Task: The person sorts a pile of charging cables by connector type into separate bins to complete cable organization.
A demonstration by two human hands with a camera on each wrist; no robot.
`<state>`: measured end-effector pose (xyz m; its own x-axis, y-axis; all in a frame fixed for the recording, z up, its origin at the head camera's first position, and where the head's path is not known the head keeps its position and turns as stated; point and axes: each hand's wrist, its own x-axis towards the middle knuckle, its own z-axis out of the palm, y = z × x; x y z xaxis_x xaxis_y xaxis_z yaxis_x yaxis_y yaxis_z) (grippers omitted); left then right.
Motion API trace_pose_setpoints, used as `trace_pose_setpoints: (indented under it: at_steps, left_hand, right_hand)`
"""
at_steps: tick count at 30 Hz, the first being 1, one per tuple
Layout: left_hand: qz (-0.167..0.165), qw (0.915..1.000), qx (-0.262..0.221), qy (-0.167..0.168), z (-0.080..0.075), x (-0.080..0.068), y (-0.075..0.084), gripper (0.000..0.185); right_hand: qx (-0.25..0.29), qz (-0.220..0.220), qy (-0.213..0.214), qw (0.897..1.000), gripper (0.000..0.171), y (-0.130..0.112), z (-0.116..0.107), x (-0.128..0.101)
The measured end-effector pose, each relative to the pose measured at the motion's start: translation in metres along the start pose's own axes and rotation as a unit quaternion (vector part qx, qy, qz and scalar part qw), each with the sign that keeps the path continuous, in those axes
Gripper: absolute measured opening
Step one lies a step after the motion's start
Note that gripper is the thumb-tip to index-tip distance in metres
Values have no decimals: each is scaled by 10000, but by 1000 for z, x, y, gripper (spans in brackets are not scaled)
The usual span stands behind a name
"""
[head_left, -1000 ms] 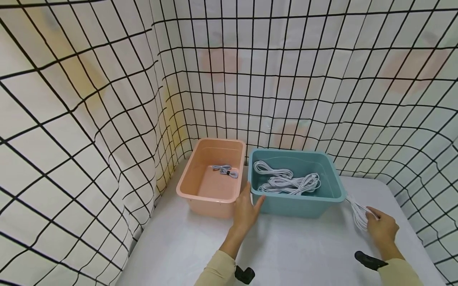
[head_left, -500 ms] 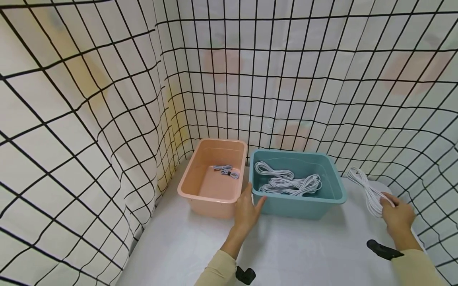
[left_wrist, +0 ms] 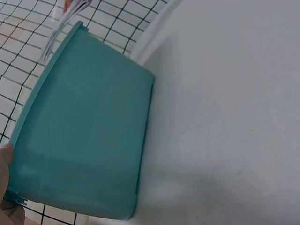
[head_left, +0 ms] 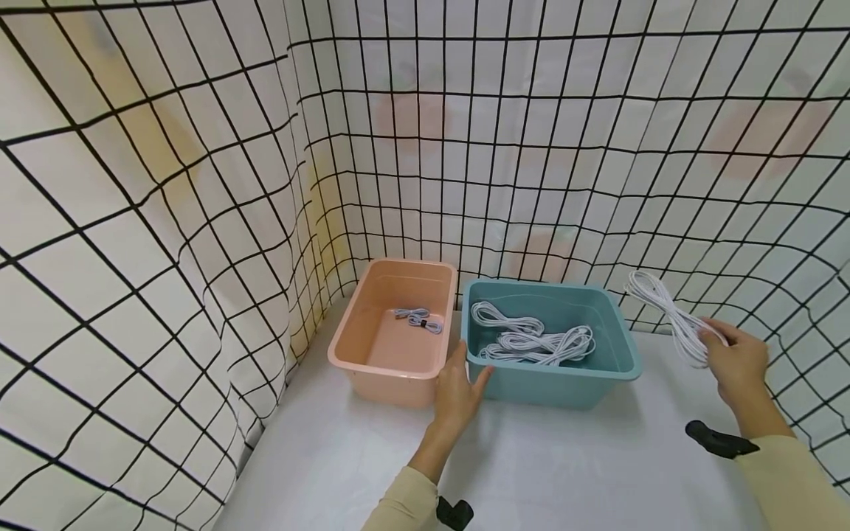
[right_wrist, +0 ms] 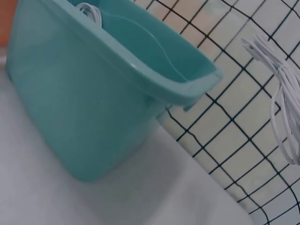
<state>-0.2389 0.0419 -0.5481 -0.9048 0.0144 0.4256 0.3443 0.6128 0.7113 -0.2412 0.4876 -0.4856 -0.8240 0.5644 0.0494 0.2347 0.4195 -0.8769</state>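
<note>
Grid-curtained white table (head_left: 564, 472), right grip (head_left: 737, 365) clutching cable bundle (head_left: 671, 317), left grip (head_left: 458, 391) open against teal bin (head_left: 551, 383)

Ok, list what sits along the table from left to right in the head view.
Pink bin → left hand → teal bin → cable bundle → right hand.
</note>
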Motion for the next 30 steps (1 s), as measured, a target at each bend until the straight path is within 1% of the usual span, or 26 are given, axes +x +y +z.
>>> trace_pose_setpoints:
  at_steps: [2, 9, 12, 14, 19, 22, 24, 27, 30]
  left_hand:
    - [4, 10000, 24, 22, 0, 0, 0, 72]
    - [8, 9998, -15, 183, 0, 0, -2, 72]
    - [-15, 9998, 39, 176, 1, -1, -2, 72]
    - [-15, 9999, 63, 116, 1, -2, -2, 73]
    - [-50, 10000, 11, 20, 1, -3, 0, 74]
    - [-48, 10000, 22, 43, 0, -2, 0, 73]
    - [1, 10000, 10, 50, 0, -1, 0, 73]
    - [56, 10000, -13, 31, 0, 0, -1, 73]
    - [16, 10000, -71, 11, -1, -1, -1, 74]
  right_hand:
    - [-5, -178, -165, 9997, 50, -7, 2, 0]
    - [-165, -807, -527, 9952, 52, -34, 14, -1]
    - [-181, -1024, -717, 9920, 52, -45, 15, 0]
    - [-189, -1150, -876, 9893, 53, -50, 13, 1]
    - [-281, -1415, -1293, 9811, 53, -65, 11, 3]
    - [-310, -1481, -1494, 9771, 54, -77, 17, 4]
    - [-511, -1560, -1581, 9737, 55, -85, 22, 4]
    - [-707, -1693, -1848, 9655, 57, -94, 30, 4]
    - [-811, -1862, -2176, 9547, 57, -102, 40, 2]
